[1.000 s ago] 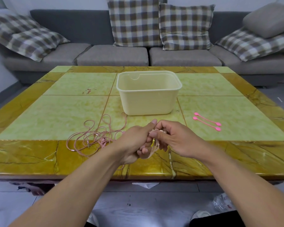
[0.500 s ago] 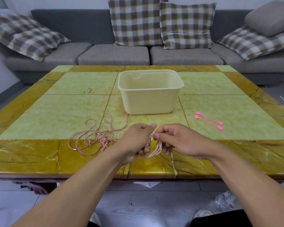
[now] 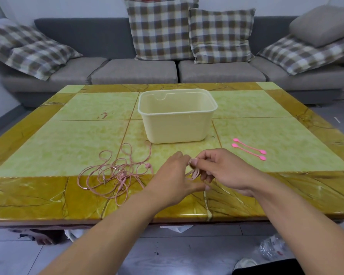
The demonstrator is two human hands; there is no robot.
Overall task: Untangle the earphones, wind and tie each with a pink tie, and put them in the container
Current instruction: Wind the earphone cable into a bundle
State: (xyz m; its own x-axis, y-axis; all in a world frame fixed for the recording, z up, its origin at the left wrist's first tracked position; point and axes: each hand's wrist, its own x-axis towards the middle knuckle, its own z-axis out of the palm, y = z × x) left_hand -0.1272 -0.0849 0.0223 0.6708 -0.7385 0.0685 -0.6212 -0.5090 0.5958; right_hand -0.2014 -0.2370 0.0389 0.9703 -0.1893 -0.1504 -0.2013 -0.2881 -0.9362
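The cream container is sitting empty. Both hands, left hand and right hand, are pinching a wound earphone cable, mostly hiding it.

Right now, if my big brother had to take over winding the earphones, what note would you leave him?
Left hand and right hand: both pinch a small coil of pink earphone cord between them, above the table's near edge.
Rest of the earphones: loose and tangled on the table, left of the hands.
Two pink ties: lying unused on the table, right of the container.
Container: behind the hands; nothing visible inside.
Done: winding started.
Left: finish the coil, tie it, untangle and tie the rest, put all in the container.
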